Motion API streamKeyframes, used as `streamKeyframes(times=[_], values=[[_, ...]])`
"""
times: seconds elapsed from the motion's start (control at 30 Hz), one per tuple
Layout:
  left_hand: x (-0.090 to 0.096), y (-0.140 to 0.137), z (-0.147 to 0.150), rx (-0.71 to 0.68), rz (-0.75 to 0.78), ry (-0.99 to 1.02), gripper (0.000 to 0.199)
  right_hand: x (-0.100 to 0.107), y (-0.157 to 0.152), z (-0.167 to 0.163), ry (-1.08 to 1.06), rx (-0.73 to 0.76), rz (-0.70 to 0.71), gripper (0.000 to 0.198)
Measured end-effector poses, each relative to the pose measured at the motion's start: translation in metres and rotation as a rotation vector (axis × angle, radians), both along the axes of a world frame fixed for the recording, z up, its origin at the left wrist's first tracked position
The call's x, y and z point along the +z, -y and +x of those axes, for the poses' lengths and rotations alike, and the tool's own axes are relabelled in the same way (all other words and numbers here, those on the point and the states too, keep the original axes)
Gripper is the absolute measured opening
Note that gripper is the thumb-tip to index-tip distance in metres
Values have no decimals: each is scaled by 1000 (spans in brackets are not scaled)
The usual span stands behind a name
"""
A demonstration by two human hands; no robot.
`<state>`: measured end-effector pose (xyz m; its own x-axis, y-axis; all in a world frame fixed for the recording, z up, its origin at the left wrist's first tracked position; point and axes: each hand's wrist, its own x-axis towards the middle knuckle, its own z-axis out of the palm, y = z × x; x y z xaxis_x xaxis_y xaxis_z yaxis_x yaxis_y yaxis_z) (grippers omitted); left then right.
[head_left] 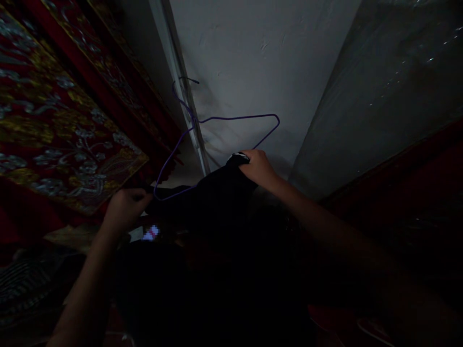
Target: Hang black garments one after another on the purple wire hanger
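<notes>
A purple wire hanger (235, 118) stands in front of the wall, hook upward and tilted. A black garment (217, 193) lies across its lower bar, covering part of the bar. My left hand (126, 207) is closed on the garment's edge, by the hanger's lower left corner. On the other side my right hand (258, 166) grips the garment's upper edge, where a small white-striped patch shows. It is too dark to tell what kind of garment this is, and its lower part merges into the shadow. Whether the hook rests on anything cannot be made out.
Red cloth with gold and silver embroidery (72, 120) hangs at left. A pale wall (260, 58) with a narrow vertical strip (170, 43) stands behind the hanger. To the right is a grey shiny sheet (379, 96). A small lit, pixelated patch (151, 233) shows below my left hand.
</notes>
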<state>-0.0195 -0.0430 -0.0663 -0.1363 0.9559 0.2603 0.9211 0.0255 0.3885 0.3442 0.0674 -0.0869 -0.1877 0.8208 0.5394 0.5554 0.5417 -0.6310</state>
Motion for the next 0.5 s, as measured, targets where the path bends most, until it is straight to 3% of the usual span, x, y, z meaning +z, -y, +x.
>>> streamKeyframes(times=[0.07,0.13,0.33,0.5], values=[[-9,5,-8,-61,-137,34,33,0,1,-4,10,-18,-10,12],[-11,10,-14,-75,-172,74,34,-1,3,-11,8,-22,-27,11],[26,5,1,-42,195,108,46,-16,11,-32,-84,16,-46,12],[44,-39,39,-179,401,175,23,-19,25,-41,-125,199,-69,21]])
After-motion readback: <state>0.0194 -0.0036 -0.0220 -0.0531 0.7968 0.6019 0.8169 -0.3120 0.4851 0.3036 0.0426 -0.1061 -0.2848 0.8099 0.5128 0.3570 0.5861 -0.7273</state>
